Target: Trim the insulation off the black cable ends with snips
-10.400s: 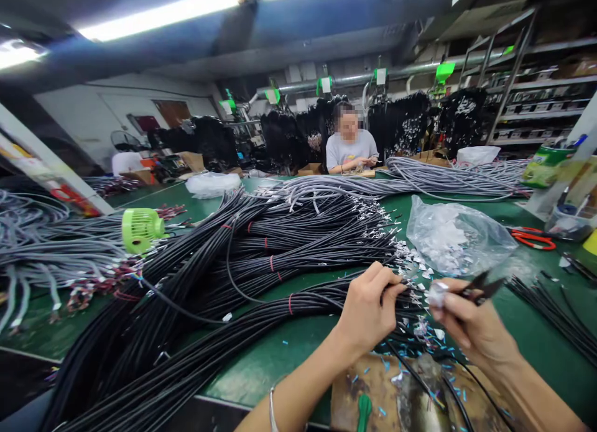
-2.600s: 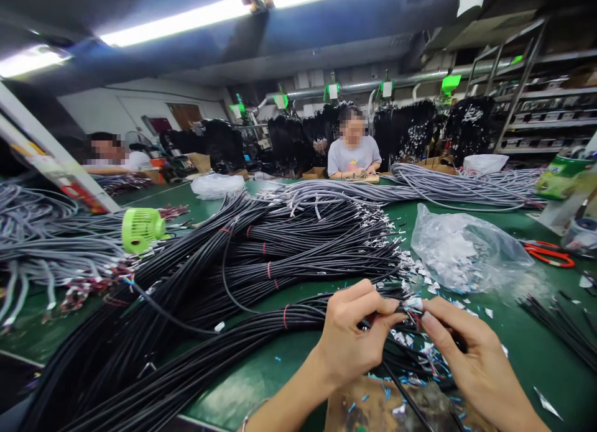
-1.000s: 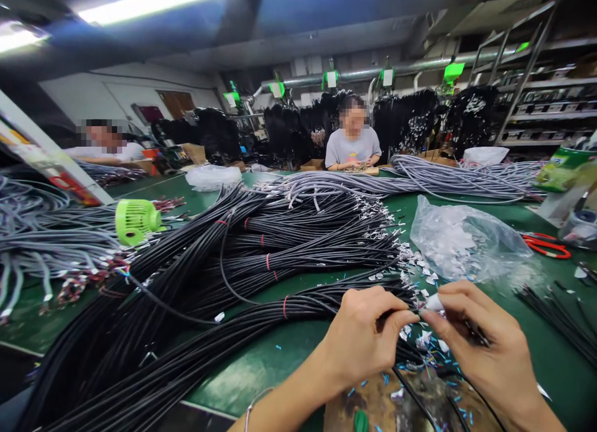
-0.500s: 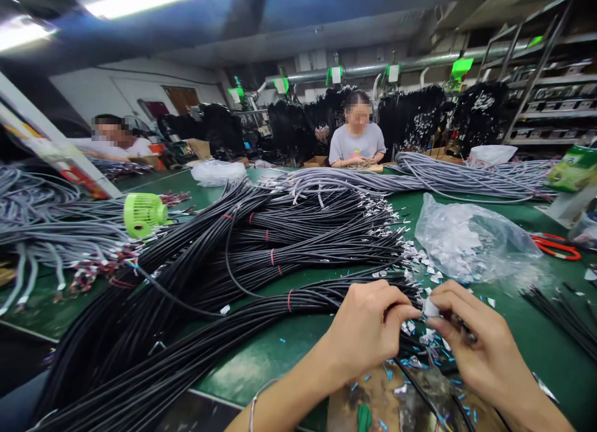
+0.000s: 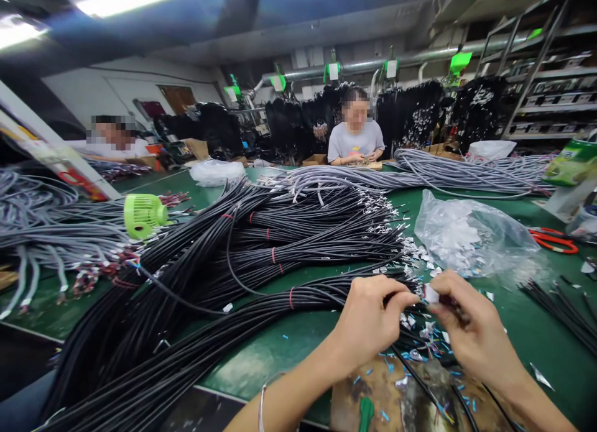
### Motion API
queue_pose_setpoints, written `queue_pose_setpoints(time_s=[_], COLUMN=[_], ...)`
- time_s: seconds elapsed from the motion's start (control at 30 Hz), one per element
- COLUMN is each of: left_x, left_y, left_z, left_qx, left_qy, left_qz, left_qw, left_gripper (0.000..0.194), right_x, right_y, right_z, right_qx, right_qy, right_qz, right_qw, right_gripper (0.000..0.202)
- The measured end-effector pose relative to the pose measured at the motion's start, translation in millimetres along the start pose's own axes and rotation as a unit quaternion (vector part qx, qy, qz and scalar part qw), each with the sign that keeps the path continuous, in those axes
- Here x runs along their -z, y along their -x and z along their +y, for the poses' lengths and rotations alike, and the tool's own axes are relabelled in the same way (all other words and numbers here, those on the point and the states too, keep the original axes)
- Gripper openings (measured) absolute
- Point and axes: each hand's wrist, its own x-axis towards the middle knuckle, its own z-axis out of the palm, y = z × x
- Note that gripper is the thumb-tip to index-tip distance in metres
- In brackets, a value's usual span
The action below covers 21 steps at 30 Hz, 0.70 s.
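Note:
My left hand (image 5: 373, 320) is pinched closed at the cable ends, with thumb and index finger pressed together; what lies between them is too small to make out. Facing it, my right hand (image 5: 471, 326) grips a small white piece (image 5: 430, 294) between thumb and fingers, close to the left fingertips. Bundles of black cables (image 5: 261, 307) with red ties run from the lower left up to both hands. Beneath the hands, a black cable (image 5: 420, 382) with bared coloured wires crosses a worn board (image 5: 345, 401).
A clear plastic bag (image 5: 476, 233) of white scraps and red-handled scissors (image 5: 555, 240) lie at the right. Grey cables (image 5: 448, 171) stretch across the back. A green fan (image 5: 144, 216) stands at the left. Two people sit beyond the green table (image 5: 252, 363).
The view has shifted slightly. My right hand has tilted a little around the white piece, and a reddish spot now shows beside it. Both hands stay close together.

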Motion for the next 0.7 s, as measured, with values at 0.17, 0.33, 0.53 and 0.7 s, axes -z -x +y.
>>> queue_pose_setpoints(time_s=[0.17, 0.33, 0.53, 0.7], left_x=[0.5, 2.8, 5.3, 10.2], left_y=[3.7, 4.1, 2.5, -1.6], left_z=[4.4, 5.6, 5.5, 2.3], left_qx=[0.004, 0.009, 0.006, 0.009], left_qy=[-0.015, 0.008, -0.008, 0.035], left_qz=[-0.011, 0.014, -0.016, -0.05], left_qw=[1.0, 1.0, 1.0, 0.998], left_gripper=[0.018, 0.017, 0.02, 0.016], right_x=[3.3, 24.7, 15.9, 7.4], right_y=[1.7, -5.7, -5.5, -6.8], right_z=[2.3, 10.0, -4.8, -8.0], right_qx=[0.036, -0.048, 0.041, 0.0], right_qy=[0.162, 0.173, 0.027, -0.066], right_qz=[0.064, 0.255, 0.03, -0.034], right_qw=[0.984, 0.95, 0.998, 0.997], right_gripper=[0.026, 0.006, 0.007, 0.014])
